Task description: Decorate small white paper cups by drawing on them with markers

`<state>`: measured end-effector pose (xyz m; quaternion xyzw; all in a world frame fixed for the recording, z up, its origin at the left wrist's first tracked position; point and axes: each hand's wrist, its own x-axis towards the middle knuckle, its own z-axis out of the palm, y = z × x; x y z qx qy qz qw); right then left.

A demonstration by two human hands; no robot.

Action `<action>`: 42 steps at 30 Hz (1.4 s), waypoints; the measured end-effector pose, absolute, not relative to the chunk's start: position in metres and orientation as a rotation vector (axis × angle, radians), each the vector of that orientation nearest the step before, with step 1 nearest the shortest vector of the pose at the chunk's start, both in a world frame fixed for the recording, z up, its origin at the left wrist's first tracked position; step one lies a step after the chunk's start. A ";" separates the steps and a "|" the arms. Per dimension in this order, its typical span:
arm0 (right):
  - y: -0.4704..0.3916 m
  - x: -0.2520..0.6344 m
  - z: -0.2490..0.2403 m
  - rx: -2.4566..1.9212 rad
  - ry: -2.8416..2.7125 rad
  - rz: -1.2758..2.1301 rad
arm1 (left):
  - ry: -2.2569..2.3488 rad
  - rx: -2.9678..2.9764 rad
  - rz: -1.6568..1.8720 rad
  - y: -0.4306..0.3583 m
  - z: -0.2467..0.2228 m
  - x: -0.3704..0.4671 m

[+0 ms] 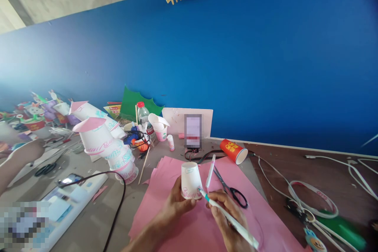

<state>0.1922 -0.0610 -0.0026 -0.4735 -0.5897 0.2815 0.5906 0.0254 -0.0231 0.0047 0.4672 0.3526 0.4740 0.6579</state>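
White paper cup (189,176), narrow end up, sits in L hand (178,201), which is clamped on its L side & lower edge, over pink sheets (165,183). R hand (226,214) grips white marker (228,218); its long axis slants up-left, teal end at cup's lower R, contact unclear. Cup = up-left of R hand; L hand nearer. Scissors (228,190) & 2nd pen (210,172) R of cup. Grey worktop (91,220) under all, blue partition (236,59) behind; another person's arm (14,161) far L.

The left hand (178,203) holds a white paper cup (190,179), the right hand (228,231) a marker (241,229).
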 end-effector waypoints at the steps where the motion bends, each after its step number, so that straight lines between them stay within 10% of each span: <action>1: -0.061 0.191 -0.002 -1.091 -1.366 0.657 | 0.797 1.061 1.075 -0.023 0.005 0.025; 42: -0.063 0.187 0.005 -1.010 -1.323 0.700 | 0.789 1.034 1.057 -0.022 0.007 0.026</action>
